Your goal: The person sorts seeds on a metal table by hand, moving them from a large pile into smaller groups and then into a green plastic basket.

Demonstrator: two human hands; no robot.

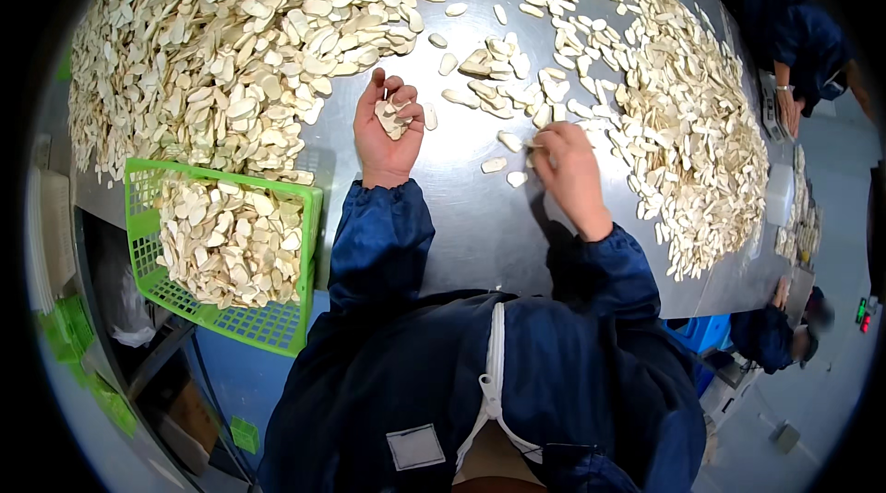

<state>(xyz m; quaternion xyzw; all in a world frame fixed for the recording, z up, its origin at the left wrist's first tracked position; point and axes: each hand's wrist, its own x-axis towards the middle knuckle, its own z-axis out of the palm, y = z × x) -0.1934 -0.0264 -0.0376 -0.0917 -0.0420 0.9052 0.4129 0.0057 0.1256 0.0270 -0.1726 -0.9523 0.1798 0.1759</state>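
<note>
My left hand [391, 130] is turned palm up over the metal table [443, 225], its fingers curled round a few pale dried slices [395, 119]. To the right, my right hand [567, 170] reaches palm down, thumb and fingers pinched together at one slice [537, 144]. Loose slices [495, 164] lie on the metal beside its fingertips. Between and beyond both hands is a small scattered group of slices [494, 78]. The slices are flat, oval and cream coloured.
A large heap of slices [231, 41] covers the table's left side, and another heap [692, 124] the right. A green plastic basket [314, 244] partly filled with slices stands at the near left edge. Two co-workers in dark blue, one person [798, 41] farther off, are at the right.
</note>
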